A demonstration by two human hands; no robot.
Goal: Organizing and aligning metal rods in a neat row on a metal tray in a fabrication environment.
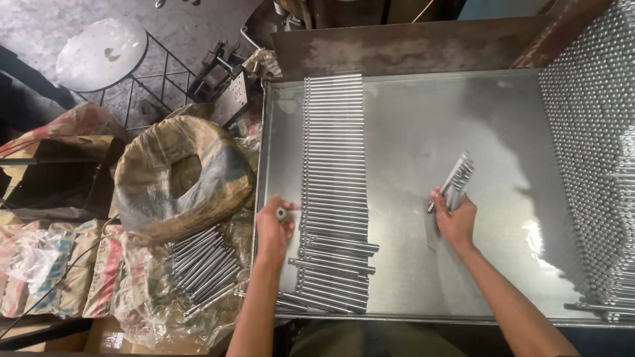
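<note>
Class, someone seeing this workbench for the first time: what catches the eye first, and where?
A long row of metal rods lies side by side down the left of the steel tray. The right hand grips a small bundle of rods mid-tray, while the left hand pinches one rod's end at the row's edge.

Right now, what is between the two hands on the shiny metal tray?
In the head view, the long row of silver metal rods lies beside the left hand; bare tray runs on to the right hand.

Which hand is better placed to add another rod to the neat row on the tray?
Probably the left hand: it rests right beside the row of rods. The right hand holds a bundle of rods farther away.
</note>
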